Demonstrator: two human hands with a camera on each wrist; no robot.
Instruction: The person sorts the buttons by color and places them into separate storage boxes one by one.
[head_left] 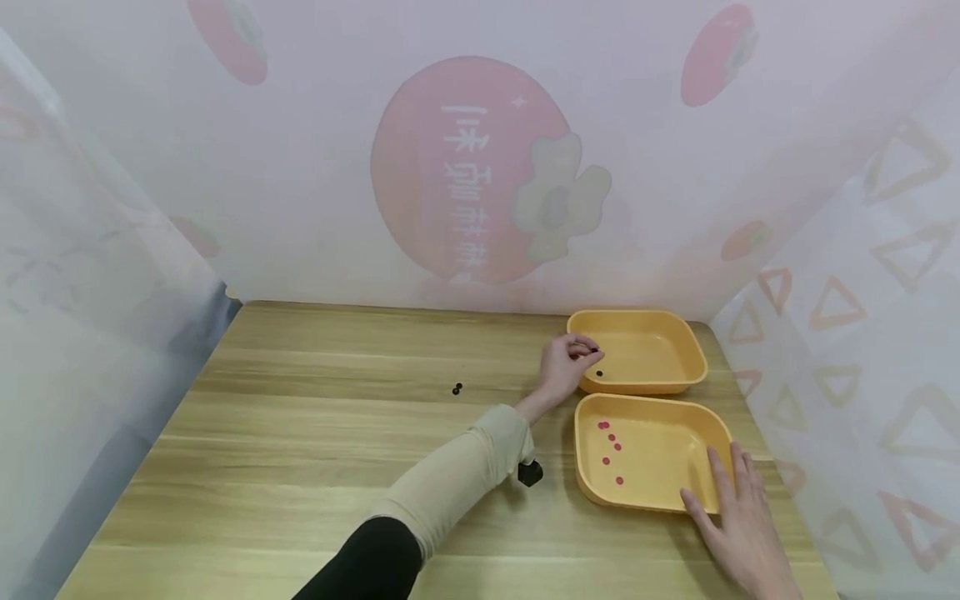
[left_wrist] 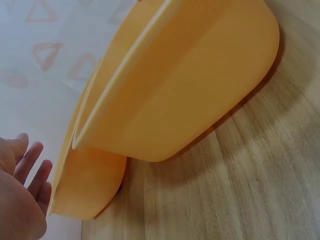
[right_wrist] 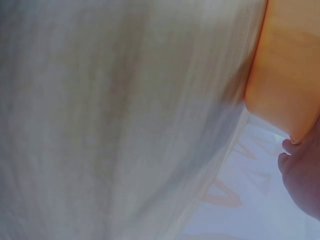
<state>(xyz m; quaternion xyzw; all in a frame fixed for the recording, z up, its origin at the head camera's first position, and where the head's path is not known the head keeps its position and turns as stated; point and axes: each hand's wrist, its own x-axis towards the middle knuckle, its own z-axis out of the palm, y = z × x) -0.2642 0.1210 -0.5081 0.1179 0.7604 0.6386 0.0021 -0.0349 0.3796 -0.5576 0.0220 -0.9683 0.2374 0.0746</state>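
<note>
My left hand (head_left: 564,364) is over the left rim of the far yellow tray (head_left: 652,350), thumb and fingertips pinching a small black disc (head_left: 595,350). Another small black disc (head_left: 599,373) lies inside that tray, below the fingertips. In the left wrist view, the hand (left_wrist: 22,187) shows beside the trays' walls. My right hand (head_left: 738,517) rests on the near right corner of the near yellow tray (head_left: 652,506), fingers spread over its rim. In the right wrist view, part of this hand (right_wrist: 302,170) touches the tray's edge. Several small red discs (head_left: 612,437) lie in the near tray's left half.
Two small black discs (head_left: 457,388) lie close together on the wooden table (head_left: 300,433), left of the trays. A black wrist device (head_left: 529,473) hangs under the left sleeve. Printed white curtains (head_left: 300,167) stand behind the table and along both sides.
</note>
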